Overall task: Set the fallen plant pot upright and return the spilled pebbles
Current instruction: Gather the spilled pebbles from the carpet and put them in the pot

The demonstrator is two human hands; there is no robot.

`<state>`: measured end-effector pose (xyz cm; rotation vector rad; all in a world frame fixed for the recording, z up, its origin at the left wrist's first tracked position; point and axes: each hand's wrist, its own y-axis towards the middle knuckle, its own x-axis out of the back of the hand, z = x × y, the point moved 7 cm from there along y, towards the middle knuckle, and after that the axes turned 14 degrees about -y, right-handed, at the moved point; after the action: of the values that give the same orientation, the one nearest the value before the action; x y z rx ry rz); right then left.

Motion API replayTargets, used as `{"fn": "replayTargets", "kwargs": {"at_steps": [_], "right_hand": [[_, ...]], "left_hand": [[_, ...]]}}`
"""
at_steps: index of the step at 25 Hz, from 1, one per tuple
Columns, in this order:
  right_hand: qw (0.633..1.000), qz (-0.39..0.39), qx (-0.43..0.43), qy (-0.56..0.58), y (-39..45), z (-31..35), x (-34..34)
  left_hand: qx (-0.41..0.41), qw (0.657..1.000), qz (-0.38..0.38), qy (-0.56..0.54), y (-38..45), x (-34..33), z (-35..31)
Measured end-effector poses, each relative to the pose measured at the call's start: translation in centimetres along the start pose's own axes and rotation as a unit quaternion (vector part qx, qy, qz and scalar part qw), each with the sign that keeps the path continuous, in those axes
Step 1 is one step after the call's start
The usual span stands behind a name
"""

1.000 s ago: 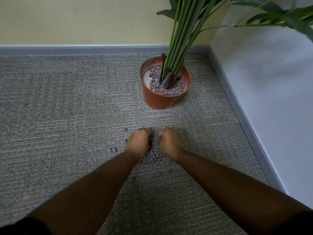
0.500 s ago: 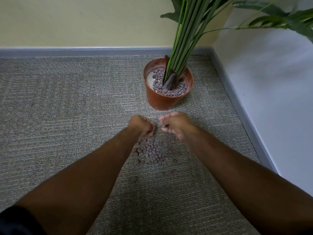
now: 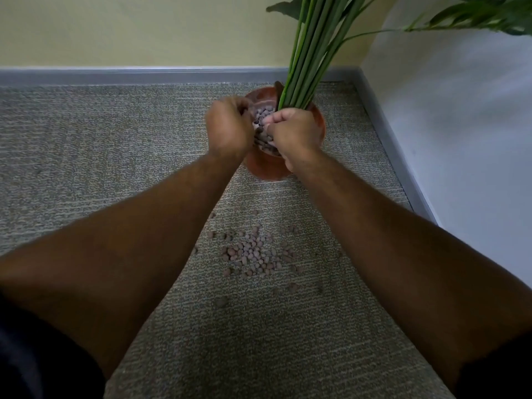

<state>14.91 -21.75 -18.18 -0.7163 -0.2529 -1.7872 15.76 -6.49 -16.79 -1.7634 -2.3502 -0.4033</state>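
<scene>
Grey carpet corner: L hand point(image 3: 229, 126) & R hand point(image 3: 290, 133), both curled round small brown clay pebbles point(image 3: 263, 131), over upright round terracotta plastic pot point(image 3: 318, 122); release low w/in rim, clear of green stems point(image 3: 306, 61).

No readable text, label, brand, number or sign anywhere in view.
</scene>
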Motion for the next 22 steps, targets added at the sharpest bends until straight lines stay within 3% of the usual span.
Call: {"fn": "replayTargets", "kwargs": {"at_steps": [3,6,9,13,18,20,22], "right_hand": [[0.969,-0.059,0.137,-0.196,0.0,0.2,-0.1],[0.914,0.006,0.251,-0.319,-0.4,-0.3,-1.5],[0.892,0.055,0.295,-0.337,-1.2,-0.7,-1.7],[0.875,-0.001,0.357,-0.328,-3.4,-1.1,0.9],[0.884,-0.036,0.314,-0.344,-4.3,-7.0,5.5],[0.885,0.012,0.259,-0.386,-4.8,-12.1,6.3],[0.874,0.062,0.192,-0.442,-6.1,-17.9,6.5]], "left_hand": [[-0.015,0.998,0.059,0.018,0.8,-1.7,-0.3],[-0.023,0.992,0.125,0.024,0.1,-2.8,0.4],[-0.060,0.992,0.108,0.039,-1.0,-2.3,0.2],[-0.124,0.984,0.123,0.030,-2.7,-1.9,-0.9],[-0.194,0.970,0.119,0.085,-7.6,-2.2,1.4],[-0.228,0.947,0.197,0.113,-10.7,-3.5,3.4],[-0.192,0.908,0.337,0.157,-13.6,-6.0,6.3]]}}
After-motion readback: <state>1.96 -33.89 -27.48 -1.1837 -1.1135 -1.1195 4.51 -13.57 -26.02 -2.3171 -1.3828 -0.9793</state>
